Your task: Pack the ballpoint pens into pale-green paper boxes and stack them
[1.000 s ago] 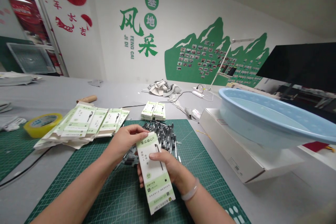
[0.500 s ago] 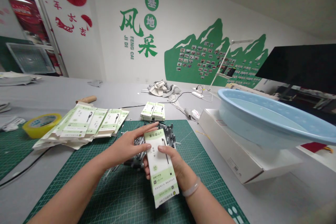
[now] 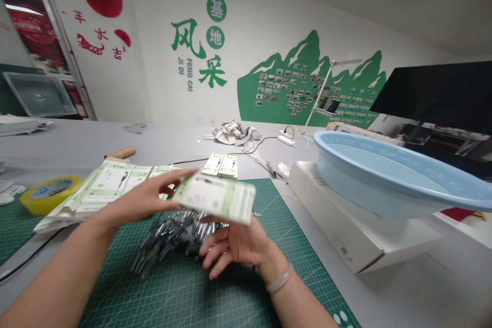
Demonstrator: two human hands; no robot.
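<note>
A white and green pen box (image 3: 215, 197), blurred by motion, is tilted sideways over the cutting mat (image 3: 184, 297). My left hand (image 3: 156, 192) grips its left end between thumb and fingers. Just under the box is my right hand (image 3: 238, 246), palm up with its fingers spread and holding nothing; the box may still brush it, I cannot tell. Behind and below the hands, a heap of loose pens (image 3: 172, 236) in grey and black lies on the mat. Two short stacks of like boxes (image 3: 221, 165) stand beyond the heap.
More pen boxes (image 3: 103, 184) lie piled on the left, beside a yellow tape roll (image 3: 49, 195). At right a blue basin (image 3: 369, 179) rests on a white carton (image 3: 346, 230). Crumpled cloths (image 3: 234, 134), a power strip (image 3: 286, 140) and a black cable are farther back.
The pen box has turned from upright to sideways and moved up and left. My left hand has taken hold of its end, while my right hand has let go and opened.
</note>
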